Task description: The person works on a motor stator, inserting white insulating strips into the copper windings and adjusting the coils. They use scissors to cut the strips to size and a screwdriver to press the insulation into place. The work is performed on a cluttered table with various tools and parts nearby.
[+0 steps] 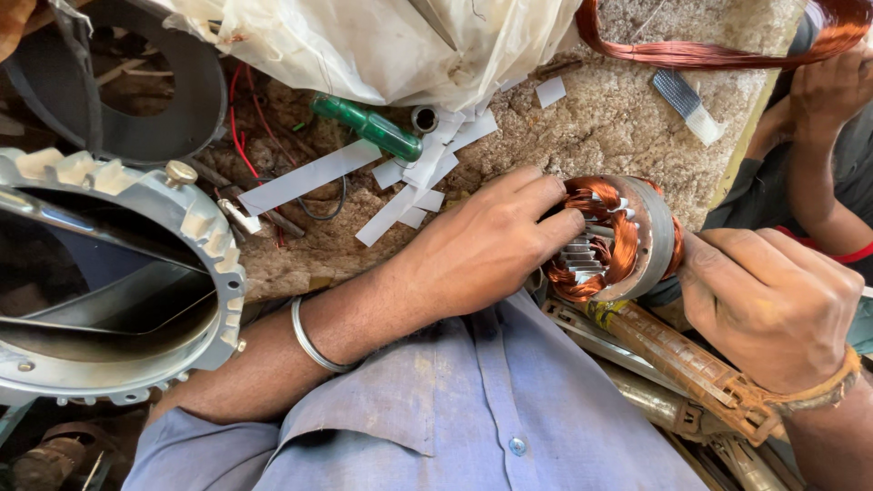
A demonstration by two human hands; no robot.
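Observation:
A small round motor stator with copper windings and a grey metal shell sits between my hands, just above my lap. My left hand grips its left side, fingers pressing into the copper coils at the open face. My right hand holds the stator's right side from behind. A metal bangle is on my left wrist and a thread band on my right wrist. My blue shirt fills the lower middle.
A large toothed metal housing ring lies at left. White paper strips, a green-handled screwdriver and a plastic bag lie on the rough bench. Another person's hand holds a copper wire loop at top right.

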